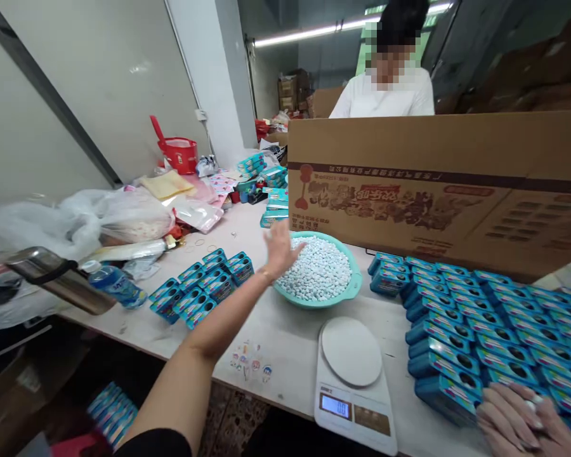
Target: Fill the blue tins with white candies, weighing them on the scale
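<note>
My left hand (280,251) reaches forward over the left rim of a mint-green bowl (316,303). Its fingers are spread, and nothing shows in them. Small pale pellets (318,270) fill the bowl. Beyond the fingertips lie flat teal cartons (276,206). At the lower right, my right hand (523,419) is closed in front of rows of small blue boxes (471,330) with dark oval windows. Something small and whitish shows between its fingers, too unclear to name. Between the hands stands a white kitchen scale (352,352), its pan bare and its display reading 0.0.
A big cardboard box (433,190) blocks the back right, with a person in a white top behind it. More blue boxes (202,285) stand left, near a steel flask (59,279) and a blue bottle (117,285). Small stickers (252,362) lie near the front edge.
</note>
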`<state>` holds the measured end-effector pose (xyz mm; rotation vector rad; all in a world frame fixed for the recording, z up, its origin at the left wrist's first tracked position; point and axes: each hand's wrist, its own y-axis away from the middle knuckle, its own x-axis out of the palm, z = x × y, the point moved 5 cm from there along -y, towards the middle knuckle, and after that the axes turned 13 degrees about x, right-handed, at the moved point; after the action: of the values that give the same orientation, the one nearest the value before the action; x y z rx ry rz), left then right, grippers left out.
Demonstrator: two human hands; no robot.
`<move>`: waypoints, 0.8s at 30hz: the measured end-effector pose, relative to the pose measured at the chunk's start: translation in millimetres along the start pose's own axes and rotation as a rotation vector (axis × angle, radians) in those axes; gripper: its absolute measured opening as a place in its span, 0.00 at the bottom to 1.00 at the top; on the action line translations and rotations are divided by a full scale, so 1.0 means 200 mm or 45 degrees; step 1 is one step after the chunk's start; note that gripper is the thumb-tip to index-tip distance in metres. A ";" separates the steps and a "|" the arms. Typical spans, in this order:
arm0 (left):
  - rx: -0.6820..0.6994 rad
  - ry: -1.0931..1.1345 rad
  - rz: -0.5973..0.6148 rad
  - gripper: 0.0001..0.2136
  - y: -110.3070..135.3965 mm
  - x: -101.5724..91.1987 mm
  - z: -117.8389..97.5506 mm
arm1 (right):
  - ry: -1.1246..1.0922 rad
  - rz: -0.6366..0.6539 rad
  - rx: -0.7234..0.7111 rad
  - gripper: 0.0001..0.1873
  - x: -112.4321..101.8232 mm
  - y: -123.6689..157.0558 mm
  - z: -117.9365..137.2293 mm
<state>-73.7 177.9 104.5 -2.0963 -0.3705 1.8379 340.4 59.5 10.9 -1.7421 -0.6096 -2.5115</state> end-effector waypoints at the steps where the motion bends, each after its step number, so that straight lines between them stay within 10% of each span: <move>1: -0.088 -0.033 0.004 0.38 0.05 -0.03 0.18 | -0.007 -0.007 -0.004 0.15 0.00 0.00 -0.01; 5: -0.318 -0.279 0.473 0.45 0.24 0.03 0.66 | -0.025 -0.011 0.013 0.15 0.07 -0.04 -0.11; 9: -0.223 -0.317 0.635 0.37 0.33 0.10 0.69 | -0.015 -0.001 0.075 0.12 0.13 -0.05 -0.20; 17: 0.164 -0.142 0.690 0.32 0.60 -0.06 0.30 | -0.003 -0.024 -0.029 0.11 0.07 0.04 -0.13; 24: 0.656 0.474 0.558 0.35 0.67 -0.12 -0.44 | -0.022 0.052 0.034 0.11 0.08 0.00 -0.17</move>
<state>6.8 38.6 81.2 -2.1678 0.6314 1.4675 304.3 50.9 15.8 -1.7513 -0.5993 -2.4528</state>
